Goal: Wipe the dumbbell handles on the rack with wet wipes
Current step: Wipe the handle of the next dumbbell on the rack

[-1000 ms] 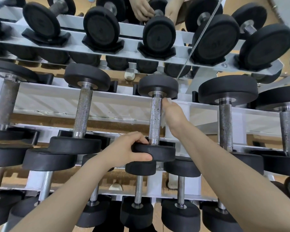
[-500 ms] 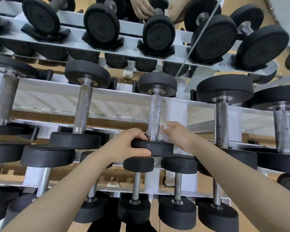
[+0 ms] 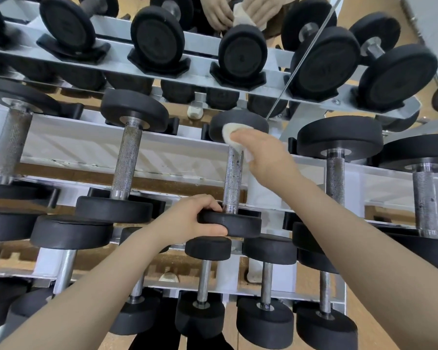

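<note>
Handle on the rack's mid tier, axis running away from viewer. R hand pinches wipe at far end. L hand grips near head. Next stroke prob. runs back toward L.

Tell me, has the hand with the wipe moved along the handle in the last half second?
Yes. The right hand with the wet wipe slid up the handle, from its near weight to its far weight.

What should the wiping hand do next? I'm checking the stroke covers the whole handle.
Probably draw the wet wipe back down the handle toward the near weight. The right hand has the wipe at the handle's far end, against the far weight, so most of the knurled bar below shows bare. The left hand grips the near weight, steadying the dumbbell.
</note>
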`<state>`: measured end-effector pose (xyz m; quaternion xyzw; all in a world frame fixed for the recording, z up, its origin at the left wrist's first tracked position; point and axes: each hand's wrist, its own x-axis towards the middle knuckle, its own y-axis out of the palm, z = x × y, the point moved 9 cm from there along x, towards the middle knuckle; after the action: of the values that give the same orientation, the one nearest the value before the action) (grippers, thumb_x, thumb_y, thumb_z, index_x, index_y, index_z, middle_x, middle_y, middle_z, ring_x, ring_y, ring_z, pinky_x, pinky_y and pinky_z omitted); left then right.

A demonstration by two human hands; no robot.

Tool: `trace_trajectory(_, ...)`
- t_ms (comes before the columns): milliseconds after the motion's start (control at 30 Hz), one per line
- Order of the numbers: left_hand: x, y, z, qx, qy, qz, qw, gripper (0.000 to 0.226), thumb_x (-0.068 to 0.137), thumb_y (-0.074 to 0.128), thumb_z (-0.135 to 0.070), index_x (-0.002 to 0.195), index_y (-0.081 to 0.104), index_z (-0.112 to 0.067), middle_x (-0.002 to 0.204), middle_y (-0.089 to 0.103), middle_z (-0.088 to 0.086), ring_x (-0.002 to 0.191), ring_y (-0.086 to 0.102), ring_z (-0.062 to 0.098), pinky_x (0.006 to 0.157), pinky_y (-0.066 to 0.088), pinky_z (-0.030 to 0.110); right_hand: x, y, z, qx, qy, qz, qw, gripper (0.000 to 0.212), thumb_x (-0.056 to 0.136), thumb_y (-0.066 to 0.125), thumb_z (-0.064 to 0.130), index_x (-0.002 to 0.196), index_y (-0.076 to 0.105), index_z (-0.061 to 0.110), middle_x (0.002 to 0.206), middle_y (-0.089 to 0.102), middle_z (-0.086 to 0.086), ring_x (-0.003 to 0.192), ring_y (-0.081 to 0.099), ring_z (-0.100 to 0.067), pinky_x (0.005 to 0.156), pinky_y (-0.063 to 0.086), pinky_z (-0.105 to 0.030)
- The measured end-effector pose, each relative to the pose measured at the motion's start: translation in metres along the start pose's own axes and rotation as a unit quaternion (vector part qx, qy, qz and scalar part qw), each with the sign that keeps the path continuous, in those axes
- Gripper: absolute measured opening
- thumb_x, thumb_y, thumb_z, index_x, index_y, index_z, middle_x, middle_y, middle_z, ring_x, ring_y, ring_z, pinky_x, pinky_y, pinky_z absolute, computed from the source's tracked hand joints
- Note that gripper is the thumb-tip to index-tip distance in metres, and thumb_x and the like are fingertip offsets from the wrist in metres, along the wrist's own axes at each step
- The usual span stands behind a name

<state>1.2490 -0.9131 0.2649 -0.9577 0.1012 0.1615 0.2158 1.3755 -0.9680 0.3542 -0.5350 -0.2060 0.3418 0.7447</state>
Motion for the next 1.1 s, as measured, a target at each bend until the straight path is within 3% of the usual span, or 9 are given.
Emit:
trace_trajectory(100,-0.001,0.000,0.001,-0.011,0.003,-0.011,1.000,0.033,0.072,0.078,-0.034,0.097,0.058,-0.026,0.103,0.061,-0.004,0.096,0.056,0.012,0.086,0.045,0.028,0.007,0.037,0.023,-0.139,-0.177,0.074,0.972,0.045,0.077,0.048,-0.013,0.117,0.061,0.004,0.123,0.059,-0.013,0.123,0.047,-0.032,0.105,0.033,-0.037)
trace_trajectory(233,-0.002,0.000,0.000,-0.010,0.015,-0.020,1.000,0.028,0.074,0.076,-0.034,0.093,0.057,-0.029,0.099,0.061,-0.005,0.091,0.056,0.011,0.079,0.044,0.025,-0.005,0.061,0.007,-0.129,-0.163,0.156,0.966,0.045,0.089,0.043,-0.007,0.129,0.056,0.010,0.139,0.049,-0.005,0.142,0.022,-0.022,0.115,0.005,-0.028)
trace_trajectory(367,-0.004,-0.003,-0.001,-0.002,0.020,-0.043,0.999,0.037,0.058,0.065,-0.061,0.086,0.051,-0.042,0.095,0.056,-0.015,0.088,0.053,0.001,0.075,0.040,0.016,-0.034,0.075,0.023,-0.083,-0.209,0.220,0.949,0.054,0.082,0.044,-0.011,0.127,0.057,0.016,0.138,0.050,0.002,0.143,0.019,-0.016,0.109,-0.011,-0.018)
trace_trajectory(567,-0.009,-0.012,0.007,0.009,0.003,-0.126,0.992,0.053,0.047,0.062,-0.068,0.083,0.043,-0.035,0.095,0.047,-0.008,0.089,0.051,0.012,0.079,0.045,0.026,-0.054,0.082,0.031,-0.013,-0.238,0.306,0.922,0.059,0.074,0.043,-0.018,0.125,0.058,0.007,0.136,0.052,-0.006,0.139,0.028,-0.019,0.110,-0.003,-0.017)
trace_trajectory(633,-0.008,-0.012,0.009,0.009,-0.005,-0.128,0.992,0.056,0.045,0.062,-0.070,0.086,0.040,-0.038,0.097,0.045,-0.012,0.092,0.050,0.010,0.080,0.045,0.024,-0.053,0.085,0.030,-0.061,-0.262,0.318,0.909,0.061,0.078,0.042,-0.015,0.130,0.054,0.013,0.141,0.047,-0.001,0.141,0.024,-0.017,0.113,-0.001,-0.022)
trace_trajectory(733,-0.007,-0.009,0.010,0.002,-0.012,-0.105,0.994,0.055,0.044,0.060,-0.071,0.088,0.043,-0.042,0.099,0.045,-0.016,0.094,0.050,0.006,0.078,0.040,0.014,-0.043,0.089,0.025,-0.191,-0.306,0.272,0.892,0.054,0.093,0.039,-0.001,0.140,0.041,0.027,0.149,0.035,0.010,0.143,0.016,-0.012,0.114,0.000,-0.023)
trace_trajectory(833,-0.005,-0.007,0.011,0.000,-0.016,-0.086,0.996,0.053,0.044,0.059,-0.071,0.086,0.046,-0.041,0.100,0.047,-0.016,0.094,0.050,0.003,0.076,0.037,0.008,-0.025,0.084,0.017,-0.232,-0.308,0.218,0.897,0.047,0.094,0.042,0.001,0.137,0.046,0.021,0.146,0.041,0.003,0.142,0.022,-0.016,0.115,0.002,-0.025)
trace_trajectory(967,-0.003,-0.005,0.014,-0.002,-0.024,-0.076,0.997,0.051,0.045,0.058,-0.071,0.085,0.049,-0.039,0.098,0.049,-0.017,0.092,0.051,0.004,0.077,0.040,0.012,-0.004,0.065,0.016,-0.247,-0.354,0.058,0.900,0.039,0.063,0.079,-0.002,0.098,0.072,0.010,0.100,0.071,-0.007,0.103,0.065,-0.026,0.100,0.043,-0.036)
trace_trajectory(1100,-0.003,-0.004,0.015,-0.004,-0.028,-0.067,0.997,0.049,0.047,0.058,-0.070,0.084,0.048,-0.040,0.095,0.050,-0.018,0.089,0.050,0.000,0.072,0.038,0.009,0.005,0.055,0.005,-0.288,-0.295,-0.010,0.911,0.045,0.059,0.083,0.008,0.102,0.072,0.010,0.105,0.071,-0.006,0.105,0.064,-0.023,0.100,0.043,-0.034)
